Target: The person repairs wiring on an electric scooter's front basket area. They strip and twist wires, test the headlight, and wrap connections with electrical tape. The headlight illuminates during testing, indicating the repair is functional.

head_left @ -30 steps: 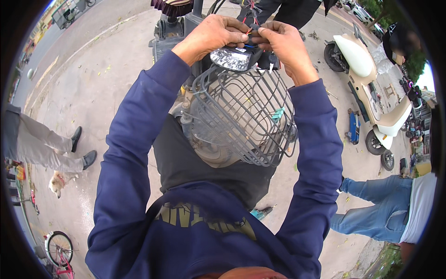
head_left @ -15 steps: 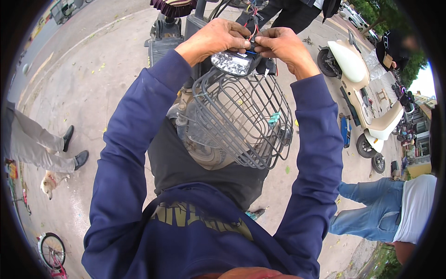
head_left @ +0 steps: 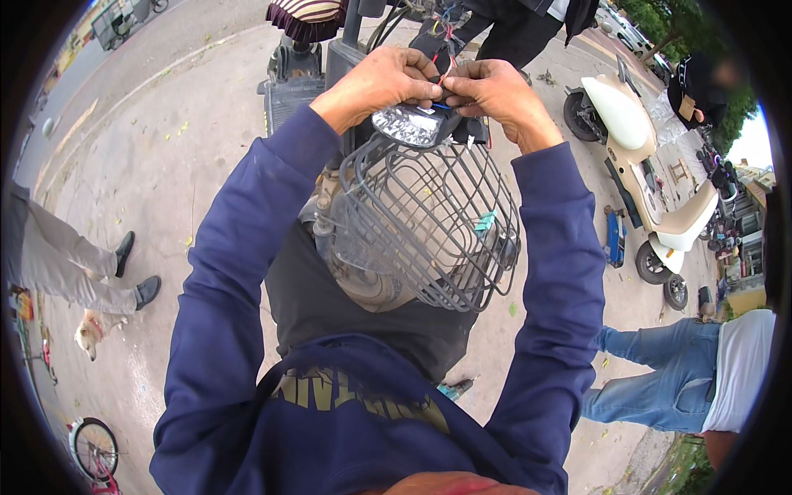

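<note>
My left hand [head_left: 396, 82] and my right hand [head_left: 491, 91] meet at the top middle, thumbs and fingertips closed on thin coloured wires [head_left: 448, 54] and a small dark piece whose shape I cannot make out. Directly below them is a scooter's headlamp [head_left: 406, 124] with a clear, faceted lens and dark housing. A dark wire basket [head_left: 425, 223] hangs in front of me below the lamp, with a small teal object [head_left: 484, 221] showing through its bars. The scooter's dark body [head_left: 342, 62] rises behind my left hand.
A cream scooter [head_left: 623, 115] stands at right above a blue object [head_left: 615, 237]. People stand at left [head_left: 74, 256], top [head_left: 516, 33], upper right [head_left: 693, 95] and lower right [head_left: 668, 371]. A pale dog [head_left: 91, 330] and a pink bicycle [head_left: 95, 450] are at left.
My hands, the lamp and the basket appear somewhat lower in the picture as the view shifts. The fingertips stay together at the wires, with small changes in finger position.
</note>
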Tool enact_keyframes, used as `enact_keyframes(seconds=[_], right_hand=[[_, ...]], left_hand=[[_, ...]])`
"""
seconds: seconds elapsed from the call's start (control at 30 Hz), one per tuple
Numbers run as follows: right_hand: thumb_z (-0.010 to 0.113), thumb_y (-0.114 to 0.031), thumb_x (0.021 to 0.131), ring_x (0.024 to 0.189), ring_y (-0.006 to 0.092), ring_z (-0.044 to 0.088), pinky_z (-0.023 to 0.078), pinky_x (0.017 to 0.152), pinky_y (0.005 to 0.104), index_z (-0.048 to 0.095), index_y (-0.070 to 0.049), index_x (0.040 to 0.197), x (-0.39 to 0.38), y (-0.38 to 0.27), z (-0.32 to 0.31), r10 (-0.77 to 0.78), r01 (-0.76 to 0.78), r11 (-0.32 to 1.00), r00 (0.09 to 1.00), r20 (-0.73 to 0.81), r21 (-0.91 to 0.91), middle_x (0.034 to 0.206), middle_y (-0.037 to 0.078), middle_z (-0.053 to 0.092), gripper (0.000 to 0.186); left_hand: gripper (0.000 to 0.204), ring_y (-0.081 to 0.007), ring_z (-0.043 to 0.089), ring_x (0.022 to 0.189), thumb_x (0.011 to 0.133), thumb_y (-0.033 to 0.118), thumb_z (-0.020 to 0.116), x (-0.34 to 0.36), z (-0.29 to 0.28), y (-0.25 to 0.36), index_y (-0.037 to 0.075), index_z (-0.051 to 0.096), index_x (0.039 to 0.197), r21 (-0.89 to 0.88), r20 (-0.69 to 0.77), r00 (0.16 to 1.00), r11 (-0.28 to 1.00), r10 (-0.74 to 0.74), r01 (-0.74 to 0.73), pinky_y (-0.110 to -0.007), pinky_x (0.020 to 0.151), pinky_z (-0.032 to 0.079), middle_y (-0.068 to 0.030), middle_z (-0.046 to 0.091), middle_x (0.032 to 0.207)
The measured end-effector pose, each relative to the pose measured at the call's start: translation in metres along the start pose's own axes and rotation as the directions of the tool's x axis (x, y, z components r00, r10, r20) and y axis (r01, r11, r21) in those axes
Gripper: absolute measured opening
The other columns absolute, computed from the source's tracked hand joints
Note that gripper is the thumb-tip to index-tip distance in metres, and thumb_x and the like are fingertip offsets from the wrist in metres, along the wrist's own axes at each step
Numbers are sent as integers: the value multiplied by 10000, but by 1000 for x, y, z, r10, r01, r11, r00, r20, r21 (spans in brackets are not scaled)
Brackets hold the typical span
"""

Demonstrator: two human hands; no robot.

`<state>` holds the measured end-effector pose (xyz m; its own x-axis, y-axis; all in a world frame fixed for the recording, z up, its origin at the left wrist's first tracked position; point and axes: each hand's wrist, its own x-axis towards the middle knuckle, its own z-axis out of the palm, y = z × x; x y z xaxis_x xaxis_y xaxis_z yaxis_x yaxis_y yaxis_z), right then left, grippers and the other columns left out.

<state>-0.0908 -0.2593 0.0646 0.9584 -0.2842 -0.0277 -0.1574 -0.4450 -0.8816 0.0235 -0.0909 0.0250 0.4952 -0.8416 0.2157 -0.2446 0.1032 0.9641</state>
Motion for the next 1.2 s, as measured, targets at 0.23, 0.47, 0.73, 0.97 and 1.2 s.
enact_keyframes(seconds=[0.23,0.47,0.73,0.97,1.2], right_hand=[[707,-188,905,815,122,683,553,716,261,711,26,1058,-3,0,-2,-1,1,998,1000,-4,70,900,68,723,263],[753,-205,864,846,138,697,533,732,251,714,8,1032,-5,3,-5,13,-16,983,1000,20,181,913,69,732,274],[774,-170,854,734,80,618,494,648,220,736,25,1037,-7,11,7,-69,75,993,995,-74,91,896,41,710,271],[745,-155,841,735,161,652,517,688,296,733,47,972,5,29,12,-160,150,987,968,-193,-65,838,114,721,241],[705,-135,852,712,152,654,522,675,313,736,56,932,0,17,12,-167,165,986,979,-121,-28,784,104,710,210]], left_hand=[[192,-77,656,702,850,109,739,-8,14,5,-26,681,975,216,-175,977,973,120,-81,-224,672,517,-67,721,798],[166,-169,716,681,821,146,716,-13,30,-1,21,716,930,599,-290,840,771,459,-215,-275,628,544,-132,728,760],[168,-211,731,729,837,89,689,-18,32,-8,3,733,974,681,-241,828,696,507,-227,-297,680,565,-153,729,810],[281,-117,687,795,900,154,705,-12,17,-2,-69,707,1071,336,-189,960,932,205,-133,-259,734,547,-103,742,890],[315,-90,647,775,930,165,707,1,4,-7,-72,680,1135,58,-82,994,996,79,-74,-231,730,536,-85,729,939]])
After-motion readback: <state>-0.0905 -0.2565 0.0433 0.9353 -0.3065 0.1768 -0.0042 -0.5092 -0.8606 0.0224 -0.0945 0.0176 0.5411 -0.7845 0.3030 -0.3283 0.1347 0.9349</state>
